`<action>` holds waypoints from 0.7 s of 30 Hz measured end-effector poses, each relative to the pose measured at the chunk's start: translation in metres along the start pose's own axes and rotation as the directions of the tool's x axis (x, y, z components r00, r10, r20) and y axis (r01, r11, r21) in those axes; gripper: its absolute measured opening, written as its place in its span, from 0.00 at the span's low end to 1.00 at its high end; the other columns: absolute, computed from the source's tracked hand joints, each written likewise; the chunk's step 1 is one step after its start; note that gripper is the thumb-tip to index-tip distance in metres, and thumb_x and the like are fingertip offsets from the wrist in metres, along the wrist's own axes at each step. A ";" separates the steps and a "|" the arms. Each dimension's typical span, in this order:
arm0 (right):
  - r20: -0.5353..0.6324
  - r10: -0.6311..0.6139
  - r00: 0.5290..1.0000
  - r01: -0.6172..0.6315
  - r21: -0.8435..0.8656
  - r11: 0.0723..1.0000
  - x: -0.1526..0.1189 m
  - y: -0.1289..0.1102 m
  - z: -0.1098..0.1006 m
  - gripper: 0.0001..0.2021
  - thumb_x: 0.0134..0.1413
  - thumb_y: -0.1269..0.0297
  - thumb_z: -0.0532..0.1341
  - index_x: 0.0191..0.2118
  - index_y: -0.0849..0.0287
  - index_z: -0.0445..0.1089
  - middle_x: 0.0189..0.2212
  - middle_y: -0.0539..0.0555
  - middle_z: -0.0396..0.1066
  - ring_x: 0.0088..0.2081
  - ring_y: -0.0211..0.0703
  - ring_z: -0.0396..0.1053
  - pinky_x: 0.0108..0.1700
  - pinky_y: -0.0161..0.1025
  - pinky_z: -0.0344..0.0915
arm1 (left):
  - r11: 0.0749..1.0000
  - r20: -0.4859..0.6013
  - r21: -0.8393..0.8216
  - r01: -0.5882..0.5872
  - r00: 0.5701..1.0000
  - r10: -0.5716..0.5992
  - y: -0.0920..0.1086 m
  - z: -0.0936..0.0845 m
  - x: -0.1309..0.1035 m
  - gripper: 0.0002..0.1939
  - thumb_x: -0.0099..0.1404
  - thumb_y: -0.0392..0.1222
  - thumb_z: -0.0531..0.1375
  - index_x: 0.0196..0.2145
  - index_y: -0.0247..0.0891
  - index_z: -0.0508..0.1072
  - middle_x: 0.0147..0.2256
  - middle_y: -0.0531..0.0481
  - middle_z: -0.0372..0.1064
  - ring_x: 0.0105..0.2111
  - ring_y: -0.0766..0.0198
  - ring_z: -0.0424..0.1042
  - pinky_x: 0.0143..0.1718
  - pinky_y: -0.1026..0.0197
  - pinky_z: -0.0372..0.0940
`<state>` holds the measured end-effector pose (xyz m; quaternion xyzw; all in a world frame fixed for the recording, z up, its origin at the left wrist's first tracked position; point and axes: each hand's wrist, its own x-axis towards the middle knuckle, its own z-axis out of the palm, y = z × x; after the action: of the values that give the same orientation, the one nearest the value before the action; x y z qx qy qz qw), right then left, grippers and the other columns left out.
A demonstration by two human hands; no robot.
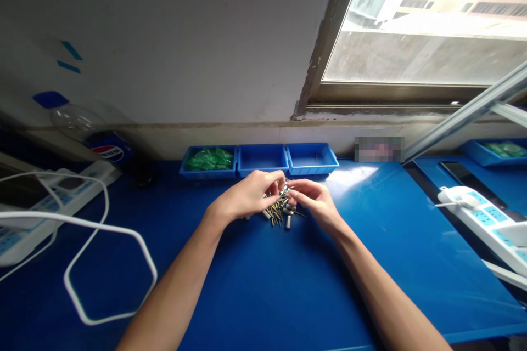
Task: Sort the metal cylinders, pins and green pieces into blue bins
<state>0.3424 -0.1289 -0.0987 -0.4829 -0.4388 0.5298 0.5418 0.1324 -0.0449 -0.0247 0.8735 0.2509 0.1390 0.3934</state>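
A small pile of metal parts (276,213) lies on the blue tabletop, some thin and brass-coloured like pins or drill bits, others short silver cylinders. Over its left side is my left hand (257,193), with thumb and fingers curled inward; what they hold, if anything, is hidden. My right hand (313,199) comes in from the right with thumb and forefinger pinched together at the pile's upper edge. A small silvery bit shows by those fingertips, too small to name. The two hands' fingertips are close together. One silver cylinder (288,222) lies at the near edge of the pile.
Behind the hands stand three blue bins; the left bin (209,175) holds green plastic packets. A cola bottle (109,148), a white cable (150,255) and a power strip are at left. Another power strip (488,216), a dark phone-like slab and a metal frame are at right.
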 end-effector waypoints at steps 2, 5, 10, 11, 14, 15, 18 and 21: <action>0.005 0.005 1.000 -0.005 -0.011 1.000 0.000 0.000 0.000 0.16 0.51 0.50 0.76 0.41 0.54 0.84 0.32 0.52 0.82 0.32 0.43 0.76 0.41 0.43 0.73 | 1.000 -0.033 -0.005 -0.010 0.999 0.010 0.001 0.002 0.001 0.02 0.68 0.34 0.60 0.38 0.39 0.71 0.34 0.51 0.75 0.33 0.65 0.73 0.35 0.65 0.64; 0.014 0.013 1.000 -0.013 -0.019 1.000 0.001 0.001 -0.002 0.16 0.53 0.49 0.75 0.38 0.56 0.84 0.27 0.51 0.80 0.30 0.42 0.74 0.40 0.42 0.73 | 1.000 -0.061 0.017 -0.007 0.998 0.008 0.001 0.004 0.003 0.02 0.69 0.34 0.60 0.38 0.39 0.70 0.34 0.52 0.74 0.32 0.65 0.73 0.35 0.65 0.64; 0.013 0.042 0.999 -0.043 0.038 0.998 0.001 0.005 -0.004 0.16 0.52 0.50 0.76 0.42 0.54 0.84 0.34 0.54 0.84 0.34 0.46 0.79 0.44 0.46 0.76 | 0.998 -0.117 0.062 -0.010 0.993 0.017 -0.001 0.009 0.007 0.04 0.68 0.32 0.61 0.39 0.39 0.70 0.35 0.52 0.75 0.33 0.65 0.73 0.35 0.64 0.64; -0.011 0.024 1.000 -0.023 0.035 0.999 0.001 0.004 -0.004 0.15 0.53 0.51 0.76 0.42 0.54 0.84 0.36 0.55 0.84 0.36 0.47 0.80 0.46 0.47 0.76 | 0.996 -0.153 0.093 -0.007 0.988 0.021 0.000 0.010 0.008 0.04 0.69 0.33 0.61 0.39 0.39 0.70 0.35 0.51 0.75 0.34 0.64 0.73 0.36 0.64 0.64; -0.081 -0.098 0.992 0.101 0.034 0.994 0.001 0.000 -0.005 0.18 0.56 0.52 0.75 0.51 0.49 0.82 0.52 0.56 0.82 0.52 0.52 0.80 0.58 0.51 0.74 | 0.981 -0.255 0.191 0.018 0.967 0.031 0.001 0.012 0.009 0.02 0.70 0.35 0.62 0.40 0.39 0.72 0.38 0.49 0.75 0.38 0.61 0.74 0.41 0.61 0.66; -0.089 -0.141 0.986 0.144 0.024 0.989 0.002 -0.002 -0.006 0.22 0.56 0.53 0.74 0.57 0.46 0.79 0.59 0.55 0.78 0.58 0.53 0.77 0.62 0.51 0.72 | 0.979 -0.261 0.205 0.022 0.965 0.033 0.001 0.013 0.009 0.02 0.70 0.35 0.62 0.41 0.39 0.72 0.39 0.49 0.75 0.39 0.60 0.74 0.42 0.60 0.67; -0.079 -0.224 0.971 0.211 -0.145 0.967 0.003 -0.006 -0.013 0.27 0.57 0.55 0.74 0.62 0.44 0.74 0.64 0.55 0.74 0.59 0.54 0.75 0.61 0.52 0.72 | 0.980 -0.209 0.200 0.014 0.977 0.029 0.001 0.015 0.009 0.02 0.71 0.37 0.62 0.42 0.39 0.75 0.40 0.49 0.77 0.40 0.60 0.76 0.43 0.60 0.67; -0.015 -0.275 0.961 0.236 -0.466 0.853 0.002 -0.011 -0.024 0.14 0.60 0.56 0.71 0.51 0.50 0.79 0.43 0.55 0.83 0.42 0.50 0.79 0.48 0.49 0.75 | 0.982 -0.157 0.188 0.026 0.988 0.004 0.000 0.017 0.008 0.03 0.71 0.38 0.62 0.41 0.40 0.77 0.39 0.49 0.79 0.39 0.59 0.77 0.41 0.61 0.67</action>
<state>0.3677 -0.1279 -0.0916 -0.5556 -0.5895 0.3142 0.4950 0.1468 -0.0511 -0.0354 0.8918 0.2980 0.1806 0.2884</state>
